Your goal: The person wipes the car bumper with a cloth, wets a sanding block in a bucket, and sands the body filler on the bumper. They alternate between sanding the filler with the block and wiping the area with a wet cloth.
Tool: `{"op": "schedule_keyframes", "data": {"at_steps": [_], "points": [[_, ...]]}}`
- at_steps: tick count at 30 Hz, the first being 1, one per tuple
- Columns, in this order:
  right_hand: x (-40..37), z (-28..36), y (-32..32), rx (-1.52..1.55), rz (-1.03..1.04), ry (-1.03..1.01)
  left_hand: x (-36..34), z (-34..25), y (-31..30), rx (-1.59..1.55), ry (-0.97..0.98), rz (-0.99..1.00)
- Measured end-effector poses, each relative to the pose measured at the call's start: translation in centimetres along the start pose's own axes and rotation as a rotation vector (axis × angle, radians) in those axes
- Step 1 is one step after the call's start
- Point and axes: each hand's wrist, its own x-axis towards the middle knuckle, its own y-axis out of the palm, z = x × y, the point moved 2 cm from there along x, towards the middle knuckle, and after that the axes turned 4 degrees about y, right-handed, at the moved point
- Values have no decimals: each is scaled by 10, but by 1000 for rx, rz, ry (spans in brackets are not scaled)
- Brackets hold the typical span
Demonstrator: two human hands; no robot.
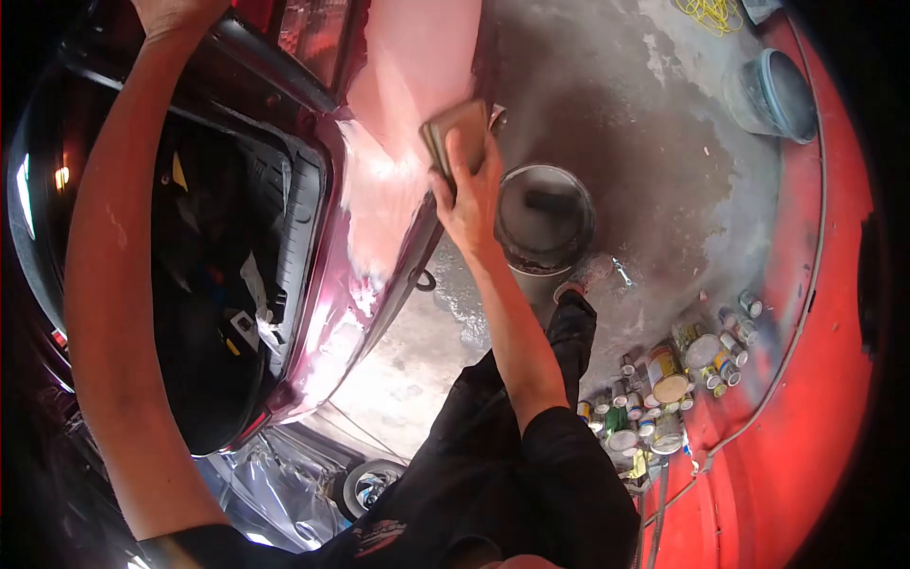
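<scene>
A dark red car body (318, 365) with pale pink sanded patches runs down the left half of the view. My right hand (471, 194) grips a brownish sanding block (455, 128), which lies against the outer edge of the pink panel (403, 57). Near the top left edge, my left hand (180, 11) is raised over the dark car part above the open trunk; its fingers are cut off by the frame. A tail light (311, 33) shows beside the panel.
A round bucket (545, 218) of grey water with a dark object in it stands right of the car. A bluish bucket (787, 95), yellow cord (711, 13), several paint cans (668, 384) and a red wall (834, 313) are further right. Clear plastic sheeting (284, 479) lies below.
</scene>
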Motion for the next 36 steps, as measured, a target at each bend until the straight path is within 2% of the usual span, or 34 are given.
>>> {"op": "schedule_keyframes", "data": {"at_steps": [4, 5, 7, 9, 11, 12, 14, 15, 17, 18, 21, 24, 25, 27, 29, 32, 35, 36], "points": [[-27, 5, -6, -39, 16, -4, -1, 4, -1, -6, -2, -12], [-13, -1, -4, -3, -28, -89, 0, 5, 0, -9, 9, -16], [65, 3, -7, 73, -118, -249, 4, 4, -3, -11, 26, -26], [151, 13, -8, -87, -66, -42, -3, 1, 0, -15, 29, 2], [221, 26, -17, -131, 155, 139, -2, 9, 2, 10, 17, 19], [213, 27, -15, -98, 66, 79, -1, 3, 5, -120, -24, -46], [161, 22, -4, -47, -105, -39, 0, -3, 1, -69, -25, -19], [114, 25, -4, -183, -106, -68, 3, -3, -1, -42, -28, -13], [19, 21, 0, -52, -41, -84, -1, 13, 0, -3, -17, 66], [-9, 17, 3, -10, -53, -29, -9, 29, 6, 24, 18, 83], [49, 12, -2, -85, -41, -19, -10, 34, 12, -33, 53, 65], [187, 0, -6, -30, -81, 67, -8, 35, 11, -88, 30, 79], [197, -2, -3, -32, -69, 88, -11, 36, 14, -85, 1, 69], [207, -2, -7, -51, -43, 134, -12, 31, 17, -80, -38, 57], [140, 0, -5, -84, -96, -33, -10, 26, 13, -67, -57, 56], [20, 16, -1, -3, -48, 11, -2, 15, 3, -51, -40, 48], [79, 9, -4, -162, -71, 16, -4, 14, 4, -43, -58, 83], [129, 6, -7, -133, -60, 36, -5, 14, 5, -52, -61, 82]]}}
